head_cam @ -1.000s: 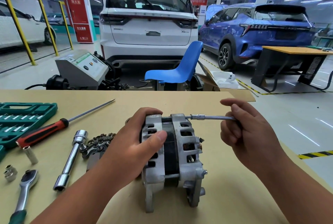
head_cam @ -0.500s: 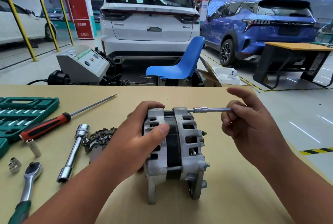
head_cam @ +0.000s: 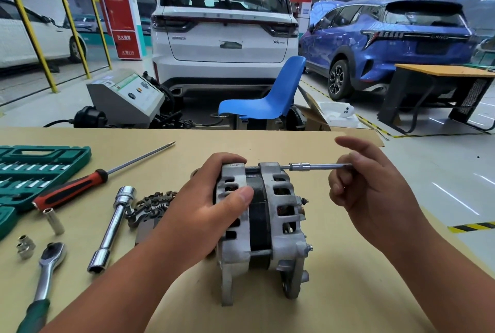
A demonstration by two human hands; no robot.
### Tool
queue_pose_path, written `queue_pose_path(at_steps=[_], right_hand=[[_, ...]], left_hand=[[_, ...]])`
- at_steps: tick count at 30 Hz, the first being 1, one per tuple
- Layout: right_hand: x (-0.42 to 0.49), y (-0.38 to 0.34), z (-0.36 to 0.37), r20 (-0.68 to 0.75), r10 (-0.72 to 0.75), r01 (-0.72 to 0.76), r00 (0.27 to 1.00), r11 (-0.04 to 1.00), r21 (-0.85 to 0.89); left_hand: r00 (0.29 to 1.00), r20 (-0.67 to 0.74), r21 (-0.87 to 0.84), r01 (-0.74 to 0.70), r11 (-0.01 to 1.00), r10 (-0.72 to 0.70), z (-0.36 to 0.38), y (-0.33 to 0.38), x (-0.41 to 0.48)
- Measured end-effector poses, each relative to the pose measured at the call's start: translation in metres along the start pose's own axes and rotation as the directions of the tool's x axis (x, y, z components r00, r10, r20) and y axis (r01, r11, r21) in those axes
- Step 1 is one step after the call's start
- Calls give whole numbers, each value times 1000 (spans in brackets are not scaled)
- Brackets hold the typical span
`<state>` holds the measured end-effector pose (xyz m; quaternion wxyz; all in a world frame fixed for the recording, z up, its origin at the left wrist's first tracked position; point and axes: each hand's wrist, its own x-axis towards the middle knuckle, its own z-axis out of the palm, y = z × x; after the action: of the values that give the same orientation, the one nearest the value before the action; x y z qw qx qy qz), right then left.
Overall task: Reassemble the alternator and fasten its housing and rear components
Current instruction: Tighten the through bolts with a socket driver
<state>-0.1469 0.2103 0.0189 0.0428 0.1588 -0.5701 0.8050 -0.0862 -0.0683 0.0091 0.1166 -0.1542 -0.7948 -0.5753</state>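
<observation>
The alternator (head_cam: 267,225) is standing on the counter (head_cam: 348,292). The left hand (head_cam: 203,215) is gripping its housing, and the right hand (head_cam: 375,198) is pinching a socket bar (head_cam: 316,166) (index finger lifted) that is meeting its top edge.

A single wide-angle view comes from the person's head, facing forward and tilted down over the worktop (head_cam: 334,306). It sits close in: both forearms enter from the near edge, and the left hand (head_cam: 203,215) and right hand (head_cam: 375,198) fill the middle of the frame. The worktop's far edge crosses about midway up. Above it the view reaches across the garage floor to a white car (head_cam: 225,38) and a blue car (head_cam: 388,38).
</observation>
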Motion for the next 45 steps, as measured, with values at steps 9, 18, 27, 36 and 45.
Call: queue_pose_path(at_steps=[9,18,27,36,45], right_hand=[[-1,0,-1,19,-12,12,1000,1000,-2],[1,2,-1,-30,0,-1,1000,1000,-25],[2,5,-3,-54,-24,20,998,998,-66],[1,5,-1,-63,-23,19,998,997,-68],[1,4,-2,-74,-10,5,997,997,-72]], left_hand=[[1000,7,7,-6,1000,6,0,-2,0],[1000,4,11,-1,1000,1,0,1,-1],[1000,11,1,10,1000,-10,0,2,-1],[1000,11,16,4,1000,-4,-1,3,-1],[1000,12,17,2,1000,-3,0,4,-1]])
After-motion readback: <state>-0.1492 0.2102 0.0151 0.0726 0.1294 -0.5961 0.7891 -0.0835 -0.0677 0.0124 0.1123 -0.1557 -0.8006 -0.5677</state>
